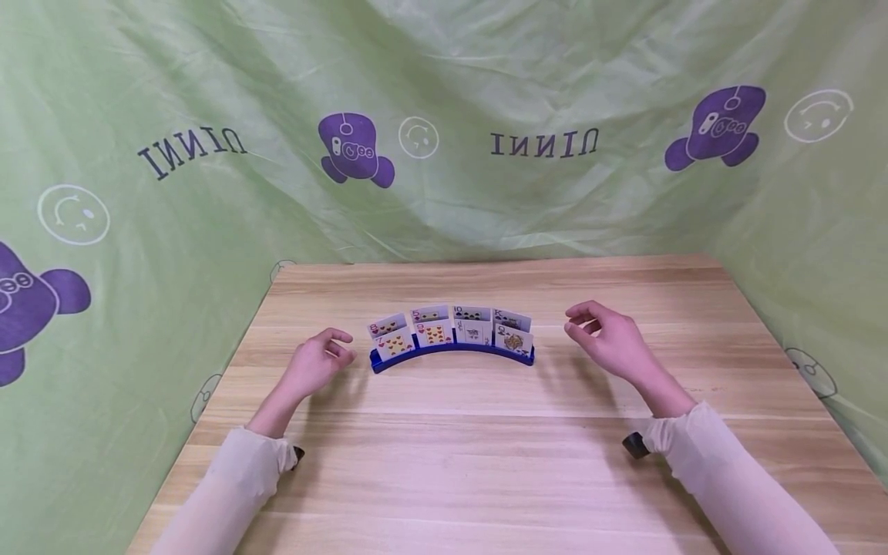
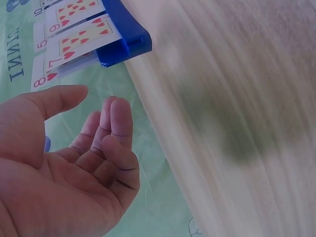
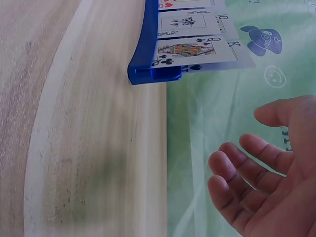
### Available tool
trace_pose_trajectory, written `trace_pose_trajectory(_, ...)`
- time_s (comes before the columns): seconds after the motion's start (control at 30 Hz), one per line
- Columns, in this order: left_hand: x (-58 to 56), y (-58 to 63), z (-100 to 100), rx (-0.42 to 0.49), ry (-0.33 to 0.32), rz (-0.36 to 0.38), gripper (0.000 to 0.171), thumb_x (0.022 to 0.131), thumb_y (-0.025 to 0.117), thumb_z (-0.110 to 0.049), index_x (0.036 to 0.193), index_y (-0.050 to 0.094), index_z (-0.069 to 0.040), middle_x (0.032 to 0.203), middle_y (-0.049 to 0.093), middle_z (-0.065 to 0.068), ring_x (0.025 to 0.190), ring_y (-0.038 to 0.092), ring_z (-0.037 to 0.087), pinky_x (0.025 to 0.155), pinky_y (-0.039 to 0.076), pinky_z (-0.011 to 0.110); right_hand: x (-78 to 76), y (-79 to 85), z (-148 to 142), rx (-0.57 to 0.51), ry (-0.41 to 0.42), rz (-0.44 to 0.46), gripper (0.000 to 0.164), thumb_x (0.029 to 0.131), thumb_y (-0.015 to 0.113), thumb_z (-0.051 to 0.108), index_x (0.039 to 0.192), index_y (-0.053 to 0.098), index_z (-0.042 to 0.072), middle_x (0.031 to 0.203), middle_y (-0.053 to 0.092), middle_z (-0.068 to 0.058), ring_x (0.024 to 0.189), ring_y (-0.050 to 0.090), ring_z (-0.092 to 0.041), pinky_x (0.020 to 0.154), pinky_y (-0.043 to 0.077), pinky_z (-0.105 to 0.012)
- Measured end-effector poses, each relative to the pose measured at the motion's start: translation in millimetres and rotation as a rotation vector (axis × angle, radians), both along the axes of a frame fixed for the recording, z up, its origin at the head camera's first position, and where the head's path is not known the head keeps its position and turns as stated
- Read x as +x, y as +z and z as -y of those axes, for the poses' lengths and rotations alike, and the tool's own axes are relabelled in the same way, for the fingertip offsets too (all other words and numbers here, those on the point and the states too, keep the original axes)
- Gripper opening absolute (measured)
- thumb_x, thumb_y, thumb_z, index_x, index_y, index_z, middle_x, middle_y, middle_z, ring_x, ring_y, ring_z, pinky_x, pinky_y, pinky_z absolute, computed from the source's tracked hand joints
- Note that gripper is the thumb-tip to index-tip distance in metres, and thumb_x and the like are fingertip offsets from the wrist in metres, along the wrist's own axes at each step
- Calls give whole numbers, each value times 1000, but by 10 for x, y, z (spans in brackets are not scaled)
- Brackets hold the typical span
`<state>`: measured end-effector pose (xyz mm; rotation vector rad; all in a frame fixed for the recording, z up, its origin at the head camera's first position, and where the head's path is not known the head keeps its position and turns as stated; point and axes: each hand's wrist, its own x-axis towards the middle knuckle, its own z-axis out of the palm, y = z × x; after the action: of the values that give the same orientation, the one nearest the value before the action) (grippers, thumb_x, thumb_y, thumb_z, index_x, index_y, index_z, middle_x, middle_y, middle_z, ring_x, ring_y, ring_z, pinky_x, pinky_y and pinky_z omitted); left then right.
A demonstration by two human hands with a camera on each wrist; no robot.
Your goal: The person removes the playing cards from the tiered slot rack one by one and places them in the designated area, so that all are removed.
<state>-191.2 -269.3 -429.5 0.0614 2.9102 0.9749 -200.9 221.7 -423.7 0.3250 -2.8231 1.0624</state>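
Observation:
A curved blue card holder point(image 1: 451, 349) stands on the wooden table with playing cards upright in two rows. Its front row shows a seven of hearts point(image 1: 395, 344), a nine of hearts point(image 1: 435, 334), a joker point(image 1: 474, 332) and a queen of clubs point(image 1: 513, 340). Behind them rise an eight, a five, a ten point(image 1: 472, 313) and a king point(image 1: 512, 317). Just off the holder's left end hovers my left hand point(image 1: 321, 362), fingers loosely bent around nothing. My right hand point(image 1: 609, 339) is held off the right end, farther away, its fingers relaxed and holding nothing.
The wood-grain table point(image 1: 444, 462) extends toward me in front of the holder. A green curtain point(image 1: 458, 208) with purple figures and smiley faces hangs behind the table and along its sides. Black wrist devices point(image 1: 635, 445) sit at both sleeve cuffs.

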Motion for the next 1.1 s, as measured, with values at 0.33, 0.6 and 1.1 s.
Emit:
trace_pose_trajectory(0.33,32,-65,-46,20,24,15,34,92,69,-22,121,61,-5,102,73,15,87,67,24,71,49,32,49,-15,61,-37,2,22,26,97,62,25,116,66,8,103,72,-10,90,65,-24,73,49,-31)
trace_pose_trajectory(0.6,63,-84,-99,37,16,8,33,91,69,-18,119,62,-4,100,74,15,84,68,24,72,51,33,60,-46,84,-80,18,52,25,98,62,23,116,66,7,103,71,-10,88,64,-22,71,50,-28)
trace_pose_trajectory(1.1,69,-182,-187,77,-6,12,27,89,68,-12,114,63,-4,98,74,15,82,68,23,75,53,35,75,-30,169,-161,39,98,24,97,62,19,115,66,3,100,71,-12,79,65,-17,67,52,-24)
